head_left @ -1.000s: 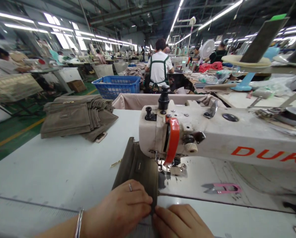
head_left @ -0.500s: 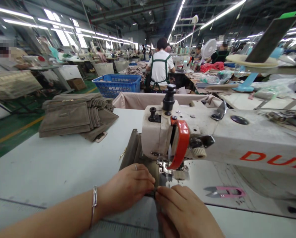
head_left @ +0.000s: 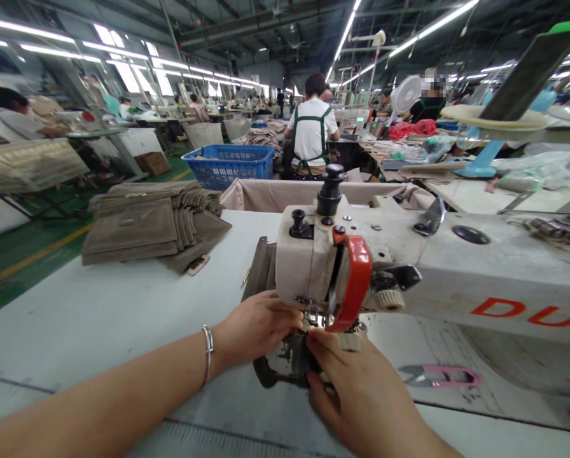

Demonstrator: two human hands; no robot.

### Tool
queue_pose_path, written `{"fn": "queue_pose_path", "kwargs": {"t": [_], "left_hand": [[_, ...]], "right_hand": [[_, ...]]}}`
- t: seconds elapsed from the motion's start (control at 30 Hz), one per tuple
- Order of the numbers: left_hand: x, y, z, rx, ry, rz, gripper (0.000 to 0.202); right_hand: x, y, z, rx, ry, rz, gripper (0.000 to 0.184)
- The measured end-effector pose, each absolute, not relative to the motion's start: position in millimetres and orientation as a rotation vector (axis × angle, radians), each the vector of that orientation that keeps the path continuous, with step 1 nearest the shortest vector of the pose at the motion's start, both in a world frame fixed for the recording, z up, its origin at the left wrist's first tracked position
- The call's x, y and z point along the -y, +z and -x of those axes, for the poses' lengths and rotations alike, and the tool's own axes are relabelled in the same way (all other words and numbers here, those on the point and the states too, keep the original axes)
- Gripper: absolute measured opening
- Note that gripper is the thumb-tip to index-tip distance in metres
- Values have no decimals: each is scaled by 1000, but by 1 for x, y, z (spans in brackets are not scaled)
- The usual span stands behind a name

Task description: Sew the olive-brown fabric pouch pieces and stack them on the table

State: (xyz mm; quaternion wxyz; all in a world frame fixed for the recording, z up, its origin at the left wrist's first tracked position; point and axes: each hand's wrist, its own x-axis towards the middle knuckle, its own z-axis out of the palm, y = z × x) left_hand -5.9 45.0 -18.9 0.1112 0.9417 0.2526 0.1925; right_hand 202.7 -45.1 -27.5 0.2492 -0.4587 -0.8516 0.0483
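Note:
A beige sewing machine [head_left: 409, 267] with a red guard [head_left: 356, 283] stands on the white table [head_left: 98, 318]. A strip of olive-brown fabric [head_left: 261, 267] runs under its head toward the far side. My left hand [head_left: 254, 327], with a ring and a bracelet, has its fingers curled on the fabric just left of the needle. My right hand [head_left: 361, 391] presses its fingertips onto the dark near end of the piece [head_left: 289, 366] below the presser foot. The needle area is partly hidden by both hands.
A stack of the same brown fabric pieces [head_left: 146, 222] lies at the far left of the table. Pink thread snips [head_left: 444, 376] lie to the right of the needle. Behind are a blue crate [head_left: 230, 164], a cloth-lined bin [head_left: 275, 191] and other people at machines.
Both hands have moved forward, from the table's near edge right up under the machine head. The fabric has fed away through the machine, so less of it shows on my side.

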Motion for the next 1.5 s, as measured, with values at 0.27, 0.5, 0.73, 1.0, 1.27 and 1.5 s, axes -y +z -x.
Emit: {"fn": "queue_pose_path", "kwargs": {"t": [0.27,0.5,0.73,1.0,1.27,1.5], "left_hand": [[-65,-39,5,-819,573,-2746,21],[-61,-29,4,-850,572,-2749,21],[-17,8,-2,-1069,284,-2622,17],[9,6,-4,-1057,259,-2670,27],[45,9,24,-918,117,-2895,69],[65,-18,9,-986,531,-2876,32]], "right_hand": [[44,-27,-202,2306,170,1254,27],[42,-23,-201,2312,268,1302,26],[44,-27,-211,2245,290,1169,27],[45,-26,-214,2326,285,1170,31],[44,-14,-221,2415,347,1134,28],[46,-12,-223,2433,363,1050,33]]}}
